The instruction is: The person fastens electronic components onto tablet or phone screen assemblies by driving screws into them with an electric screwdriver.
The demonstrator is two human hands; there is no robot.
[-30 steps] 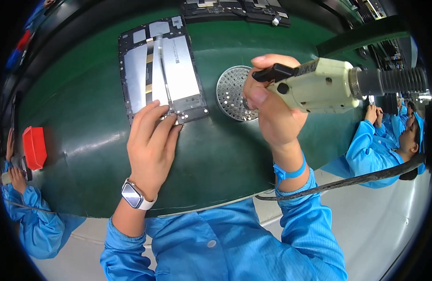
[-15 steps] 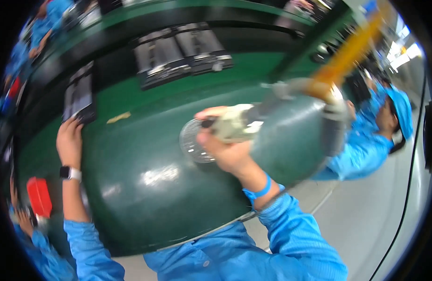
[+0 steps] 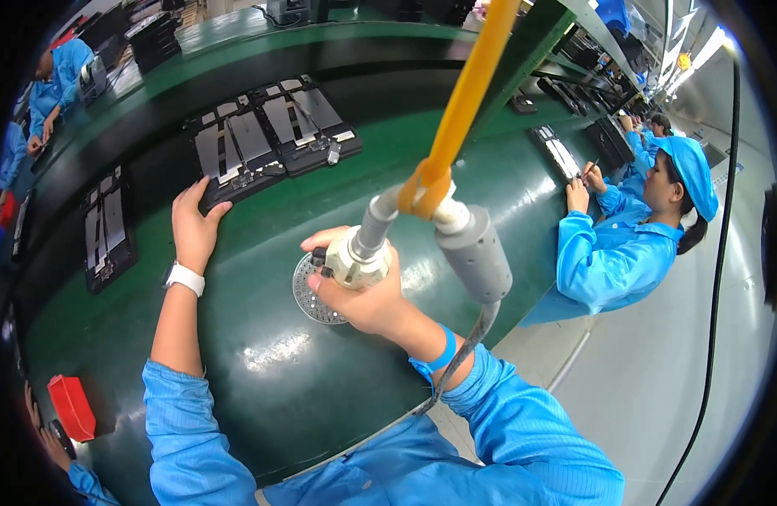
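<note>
Tablet panel (image 3: 243,148), illegible from here

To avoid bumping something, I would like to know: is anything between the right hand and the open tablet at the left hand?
Nothing visible stands between the right hand and that open tablet. The left hand is at the tablet's near left corner, beside this path.

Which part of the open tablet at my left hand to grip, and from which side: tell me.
Probably the near-left corner of the open tablet, coming from the near left, on its dark outer frame. It lies with strips and parts exposed upward, and a second tablet sits close along its right side. The left hand is at that corner.
</note>
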